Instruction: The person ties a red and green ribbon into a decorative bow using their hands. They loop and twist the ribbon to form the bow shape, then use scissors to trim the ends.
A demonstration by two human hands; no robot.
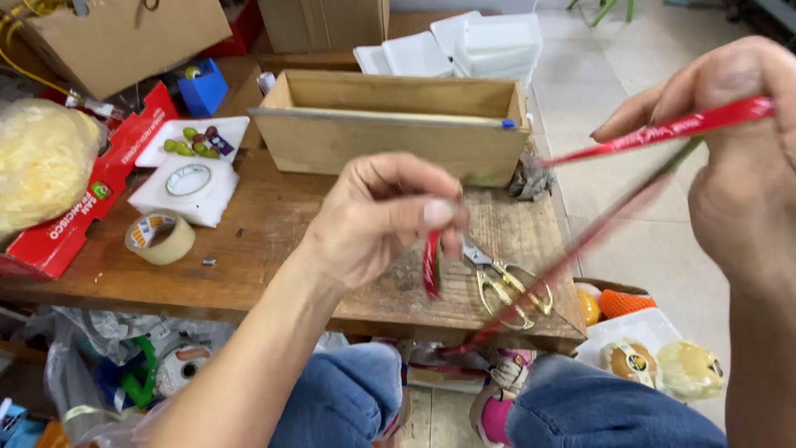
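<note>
1. A worn wooden table (274,241) stands on a pale tiled floor (605,50), crowded with packing clutter; the person sits at it, knees in blue jeans (580,406) showing below the near edge.
2. The left hand (373,220) hovers over the table's near edge. Its grip is closed: thumb and forefinger pinch one end of a red ribbon (663,129), and a short tail hangs down from the pinch.
3. The right hand (738,166) is raised higher, off to the right past the table's side. Its grip is also closed, thumb pressed on the ribbon's other end.
4. The ribbon runs taut between the two hands, its long axis slanting from the low left pinch up to the high right one. A second, blurred strand drops from the right hand toward the table's front corner; where it ends I cannot tell.
5. Gold-handled scissors (506,282) lie on the table just right of the left hand, under the ribbon, nearer that hand than the other.
6. Farther back: an open wooden box (390,141), a tape roll (159,237), white foam trays (456,46), and a red carton (91,191).
</note>
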